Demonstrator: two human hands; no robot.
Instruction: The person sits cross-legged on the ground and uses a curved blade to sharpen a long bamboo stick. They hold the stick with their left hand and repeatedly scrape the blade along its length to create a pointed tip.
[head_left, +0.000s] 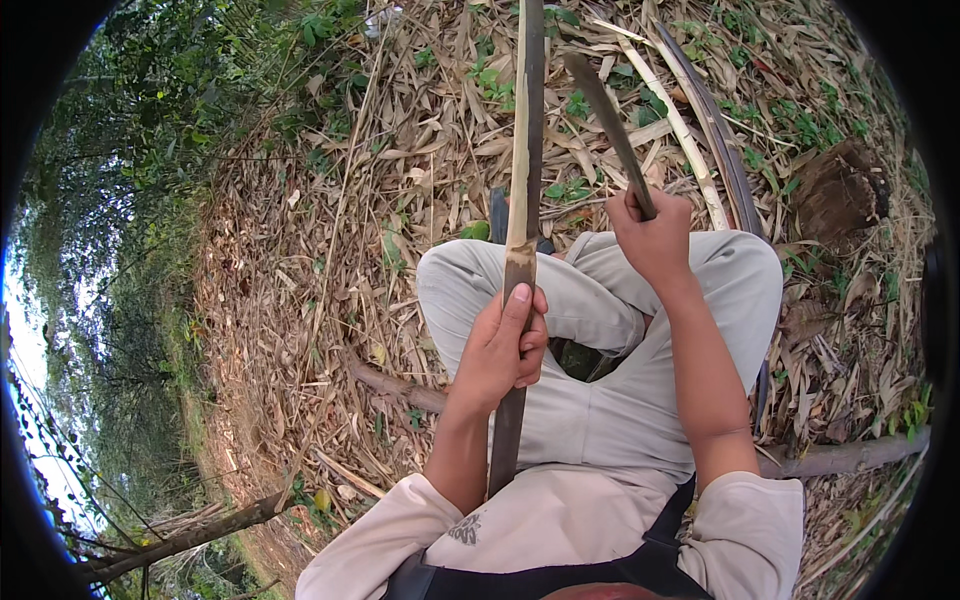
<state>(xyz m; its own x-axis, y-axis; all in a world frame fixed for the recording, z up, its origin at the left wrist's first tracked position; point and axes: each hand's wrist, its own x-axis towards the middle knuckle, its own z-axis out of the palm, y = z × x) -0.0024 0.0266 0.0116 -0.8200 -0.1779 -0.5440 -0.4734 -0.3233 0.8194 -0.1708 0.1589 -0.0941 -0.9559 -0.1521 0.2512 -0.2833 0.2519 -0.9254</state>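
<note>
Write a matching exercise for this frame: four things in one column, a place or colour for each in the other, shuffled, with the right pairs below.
Things
1. Strip
2. Stump
3. Blade
4. Trousers

Places and colours
a. in the right grip
b. light grey cloth
c. in the left grip
d. on the leafy ground, toward the picture's right edge

Pairs: 1-c, 2-d, 3-a, 4-b
</note>
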